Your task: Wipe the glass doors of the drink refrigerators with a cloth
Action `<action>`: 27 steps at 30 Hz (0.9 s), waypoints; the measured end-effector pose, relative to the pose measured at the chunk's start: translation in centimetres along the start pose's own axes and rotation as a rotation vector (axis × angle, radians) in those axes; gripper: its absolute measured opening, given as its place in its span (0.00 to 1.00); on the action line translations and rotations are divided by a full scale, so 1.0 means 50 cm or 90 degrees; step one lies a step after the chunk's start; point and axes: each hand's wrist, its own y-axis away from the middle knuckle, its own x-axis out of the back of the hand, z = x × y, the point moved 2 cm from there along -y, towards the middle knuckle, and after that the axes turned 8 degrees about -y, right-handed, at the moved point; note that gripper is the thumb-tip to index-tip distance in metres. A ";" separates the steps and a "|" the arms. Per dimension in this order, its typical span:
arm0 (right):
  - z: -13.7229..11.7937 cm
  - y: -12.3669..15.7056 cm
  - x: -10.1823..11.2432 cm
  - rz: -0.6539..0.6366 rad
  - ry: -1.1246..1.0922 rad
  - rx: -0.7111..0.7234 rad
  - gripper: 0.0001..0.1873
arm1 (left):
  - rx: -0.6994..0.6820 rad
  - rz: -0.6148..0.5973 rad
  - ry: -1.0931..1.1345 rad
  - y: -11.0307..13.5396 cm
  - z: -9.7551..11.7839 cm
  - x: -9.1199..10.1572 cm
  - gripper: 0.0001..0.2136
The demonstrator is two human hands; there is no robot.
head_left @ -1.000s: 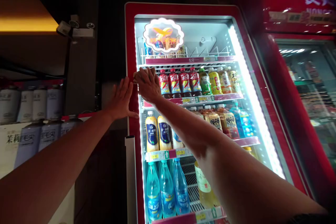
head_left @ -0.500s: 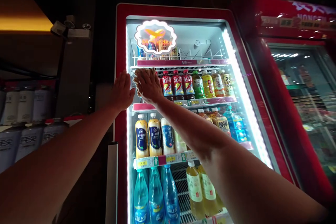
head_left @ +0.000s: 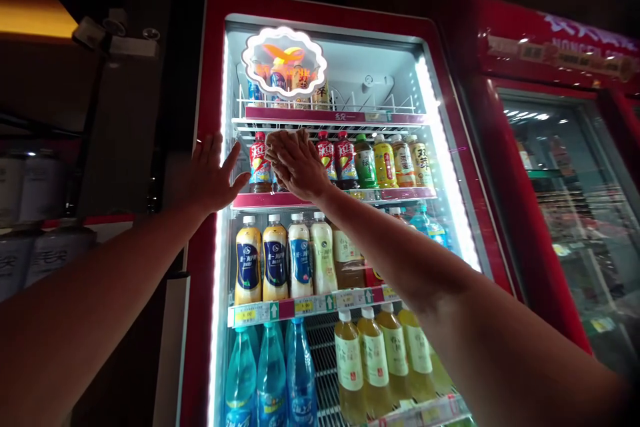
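Observation:
My right hand (head_left: pixel 304 170) presses a brownish cloth (head_left: pixel 273 141) flat against the glass door (head_left: pixel 345 83) of a lit drinks fridge. The cloth shows past the fingertips; the rest of it is hidden under the palm. Behind the glass at that height stand red-labelled bottles (head_left: pixel 259 163), partly covered by the hand. My left hand (head_left: pixel 214 177) is spread with its thumb apart and holds nothing. It rests at the red left edge of the fridge frame (head_left: pixel 200 93), overlapping the bright light strip.
Further shelves hold yogurt-style bottles (head_left: pixel 249 260), blue bottles (head_left: pixel 273 373) and pale yellow bottles (head_left: pixel 373 353). A glowing scalloped sign (head_left: pixel 284 61) is at the door's upper left. Another red fridge (head_left: pixel 550 33) stands on the right. Large containers (head_left: pixel 57 253) sit on the left.
My right hand has slid the cloth rightward across the glass, uncovering a red-labelled bottle at the left. My left hand's thumb and fingers have spread wider. The view has shifted slightly.

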 end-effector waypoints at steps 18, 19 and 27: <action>0.210 0.107 0.088 0.040 0.005 -0.084 0.33 | -0.018 0.022 -0.024 0.010 0.012 0.004 0.45; 0.224 0.109 0.089 0.062 0.002 -0.097 0.33 | -0.020 0.025 -0.027 0.010 0.012 0.004 0.45; 0.215 0.152 0.111 -0.017 0.046 -0.073 0.32 | -0.026 0.029 -0.047 0.011 0.012 0.002 0.45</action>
